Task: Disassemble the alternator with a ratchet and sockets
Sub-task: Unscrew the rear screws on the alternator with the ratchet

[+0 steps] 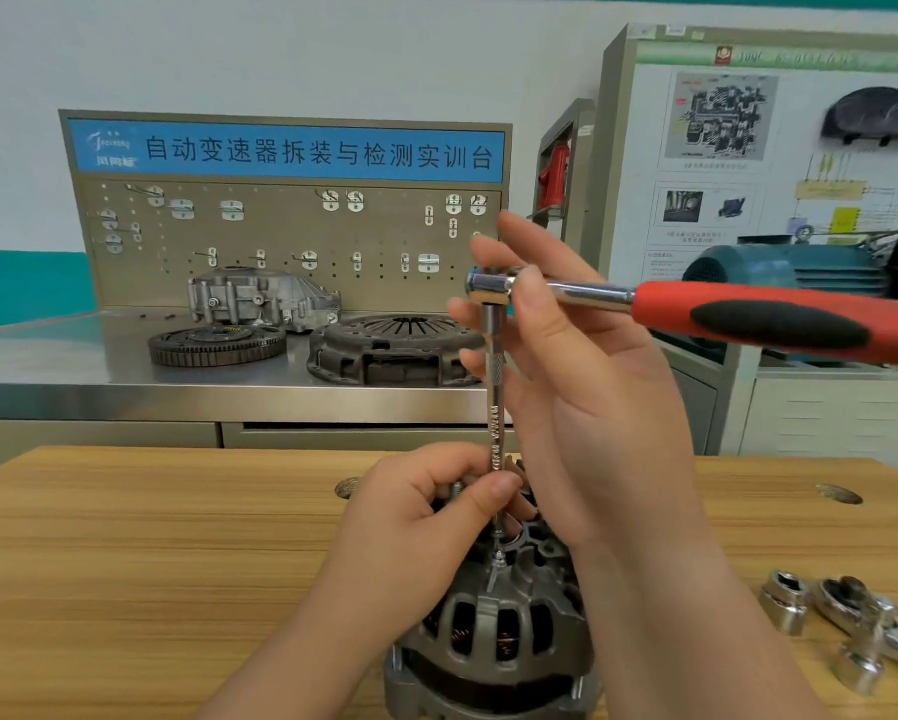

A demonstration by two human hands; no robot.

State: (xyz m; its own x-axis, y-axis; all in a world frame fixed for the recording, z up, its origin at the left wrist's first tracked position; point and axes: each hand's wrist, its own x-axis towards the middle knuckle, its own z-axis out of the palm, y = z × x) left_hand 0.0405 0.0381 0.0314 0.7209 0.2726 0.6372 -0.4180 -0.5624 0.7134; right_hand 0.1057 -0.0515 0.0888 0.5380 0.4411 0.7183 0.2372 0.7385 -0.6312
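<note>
The grey alternator [493, 631] stands on the wooden table [150, 553] at the bottom middle, copper windings visible through its slots. A ratchet with a red and black handle [758, 319] points right, with a long chrome extension bar [494, 402] running straight down from its head to the alternator's top. My right hand [566, 376] holds the ratchet head, thumb across the chrome neck and fingers behind the bar. My left hand [426, 517] pinches the lower end of the extension bar just above the alternator. The socket end is hidden behind my fingers.
Loose chrome sockets [787, 605] and a second ratchet [873, 626] lie on the table at the right. Behind, a steel bench [72, 366] carries a flywheel [217, 345], a clutch cover [394, 350] and a gearbox housing [265, 298] before a pegboard. A blue motor [800, 272] sits at the right.
</note>
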